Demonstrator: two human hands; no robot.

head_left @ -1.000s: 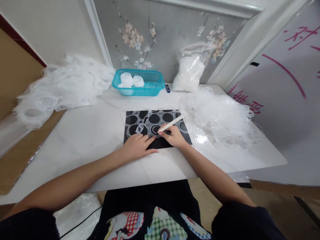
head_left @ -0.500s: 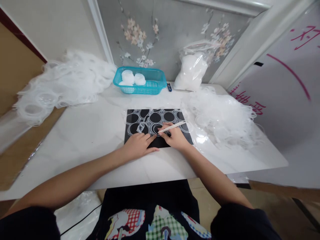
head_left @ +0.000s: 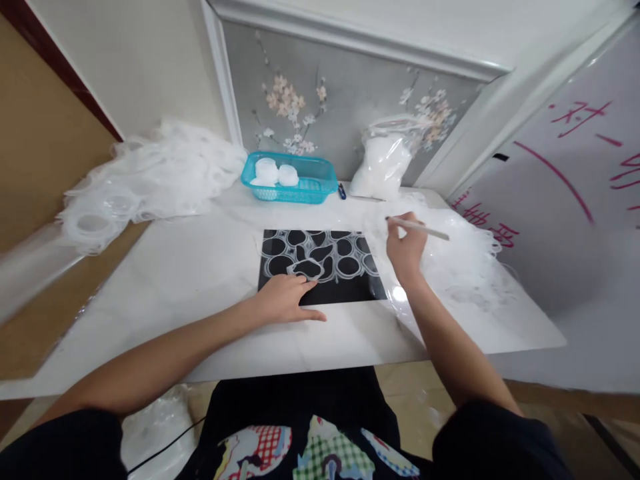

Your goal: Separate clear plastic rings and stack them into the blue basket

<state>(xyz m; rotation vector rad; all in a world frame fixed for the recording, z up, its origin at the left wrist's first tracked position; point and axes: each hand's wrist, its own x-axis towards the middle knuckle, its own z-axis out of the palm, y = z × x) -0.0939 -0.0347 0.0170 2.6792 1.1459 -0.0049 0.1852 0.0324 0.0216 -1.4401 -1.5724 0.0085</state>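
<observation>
My left hand (head_left: 285, 297) lies on the black mat (head_left: 350, 291), fingers stretched forward and thumb held apart. Its fingertips touch the lower edge of a translucent white web with round holes (head_left: 327, 269) that lies over the mat. Close to those fingertips, a loop of the web is bent out of shape. Raised to the right of the mat, my right hand (head_left: 406, 250) is closed around a slim pale stick-like tool (head_left: 433, 232) with a dark tip pointing left. Behind that hand spreads a pile of translucent ring scraps (head_left: 457, 250).
A turquoise basket (head_left: 290, 196) holding white round pieces stands at the back, beside small dark blue snips (head_left: 342, 191). A clear bag with white contents (head_left: 383, 163) leans on the wall. More ring-like scraps (head_left: 165, 173) are heaped at the left, near a brown board (head_left: 95, 293).
My right hand has lifted off the mat and moved right to the scrap pile, still holding the tool. My left hand stays on the mat. The web's loops have shifted, and the view has tilted.
</observation>
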